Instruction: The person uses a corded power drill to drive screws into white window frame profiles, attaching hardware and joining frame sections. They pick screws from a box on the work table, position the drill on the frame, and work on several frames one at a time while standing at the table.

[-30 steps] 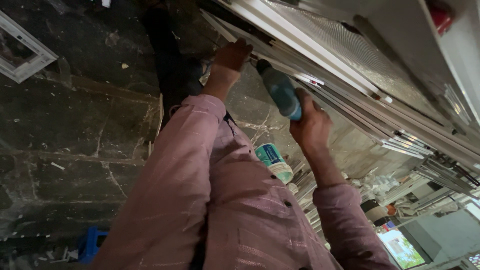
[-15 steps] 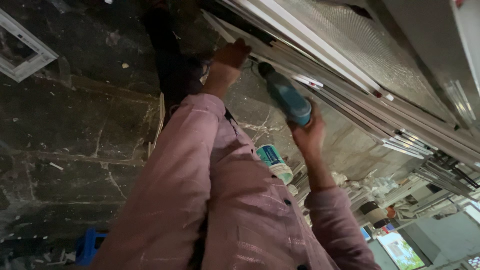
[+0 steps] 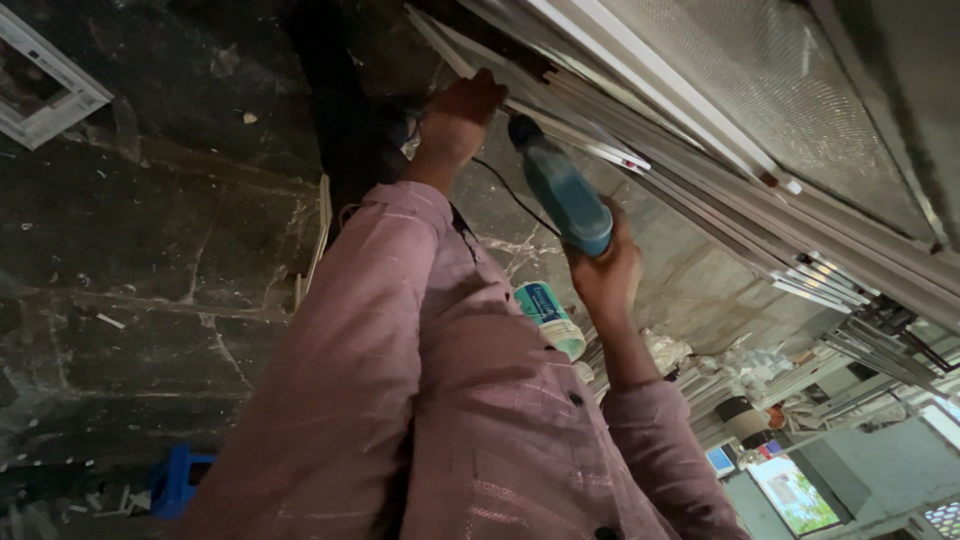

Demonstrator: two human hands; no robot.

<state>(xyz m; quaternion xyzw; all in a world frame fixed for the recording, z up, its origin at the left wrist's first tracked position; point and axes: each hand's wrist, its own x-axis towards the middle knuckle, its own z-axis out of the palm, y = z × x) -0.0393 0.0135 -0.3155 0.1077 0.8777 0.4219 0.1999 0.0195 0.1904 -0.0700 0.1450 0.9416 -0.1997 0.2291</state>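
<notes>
Since the earlier frame our right hand (image 3: pixel 605 275) has dropped lower on the blue power drill (image 3: pixel 560 190), fingers still wrapped tight around its rear, the nose staying pressed to the aluminium frame rails (image 3: pixel 640 150). Our left hand (image 3: pixel 462 112) stays braced on the same rails, palm against the metal; we cannot tell whether its fingers curl around an edge. We judge the drilling under way, not finished: the tip remains at the rail. The bit and any hole are hidden. A capped tube (image 3: pixel 548 318) lies below.

Metal workshop: stacked aluminium profiles (image 3: pixel 700 190), dusty floor (image 3: pixel 150 290).
</notes>
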